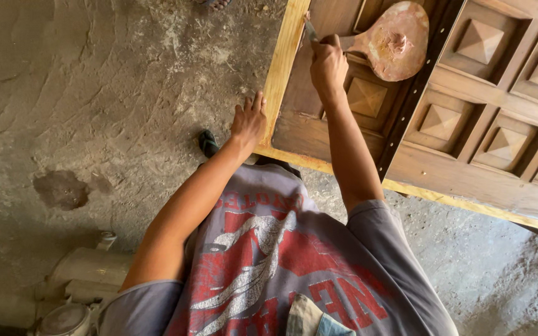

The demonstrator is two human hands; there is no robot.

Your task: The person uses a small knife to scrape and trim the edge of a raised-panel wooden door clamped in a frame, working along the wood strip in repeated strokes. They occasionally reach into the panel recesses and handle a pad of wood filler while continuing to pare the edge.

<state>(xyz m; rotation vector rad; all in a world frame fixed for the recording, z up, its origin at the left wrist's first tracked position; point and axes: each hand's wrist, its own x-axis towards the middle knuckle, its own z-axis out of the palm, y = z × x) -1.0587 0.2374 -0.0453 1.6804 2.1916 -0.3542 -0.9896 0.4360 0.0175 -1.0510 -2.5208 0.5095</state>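
A brown wooden door (468, 168) with raised pyramid panels lies flat in front of me, edged by a pale yellow frame (279, 68). My left hand (248, 121) rests flat on that pale frame near its corner, fingers spread, holding nothing. My right hand (328, 65) is closed around a small putty knife (310, 28), whose blade points at the frame's inner edge. Just right of that hand, a round wooden paddle (396, 40) smeared with reddish filler lies on the door.
Rough grey concrete floor (94, 93) spreads to the left, with a dark stain (60, 190). Grey dusty metal equipment (85, 283) sits at the bottom left. My sandalled foot (208, 143) shows beside the frame corner. Someone's foot (214, 4) shows at the top edge.
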